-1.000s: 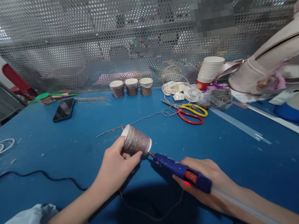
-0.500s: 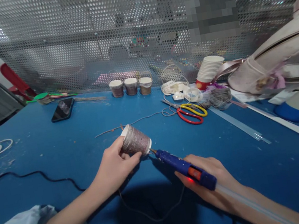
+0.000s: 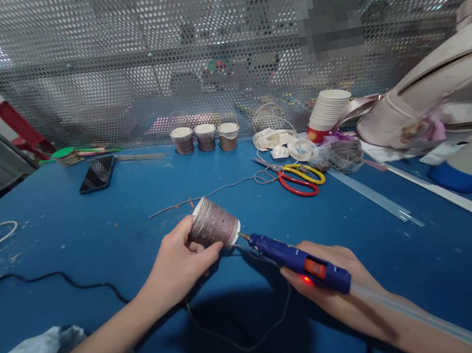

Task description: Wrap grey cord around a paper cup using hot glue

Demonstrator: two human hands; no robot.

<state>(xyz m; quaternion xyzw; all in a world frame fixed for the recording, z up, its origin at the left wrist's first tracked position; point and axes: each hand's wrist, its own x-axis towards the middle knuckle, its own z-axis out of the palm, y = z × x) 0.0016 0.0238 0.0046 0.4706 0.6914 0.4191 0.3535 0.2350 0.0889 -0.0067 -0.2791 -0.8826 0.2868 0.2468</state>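
Observation:
Tilted on its side, a paper cup (image 3: pixel 215 222) wrapped in grey-brown yarn is held in my left hand (image 3: pixel 183 261), fingers and thumb around its lower side. My right hand (image 3: pixel 334 281) grips a blue glue gun (image 3: pixel 294 259) with a lit red light and a clear glue stick at its back. The gun's metal tip is right beside the cup's white edge, at its right end; whether they touch I cannot tell. A loose strand of yarn (image 3: pixel 248 349) hangs in a loop below the cup.
Three small wrapped cups (image 3: pixel 206 138) stand at the back. Right of them lie white ribbon (image 3: pixel 274 138), scissors (image 3: pixel 298 182), stacked paper cups (image 3: pixel 329 112), grey yarn (image 3: pixel 345 156) and glue sticks (image 3: pixel 374 196). A phone (image 3: pixel 97 174) lies back left; a black cable (image 3: pixel 66 279) crosses the left side.
My right hand and the glue gun have shifted slightly right and down. The gun's tip has moved a little right. My left hand and the cup are nearly unchanged.

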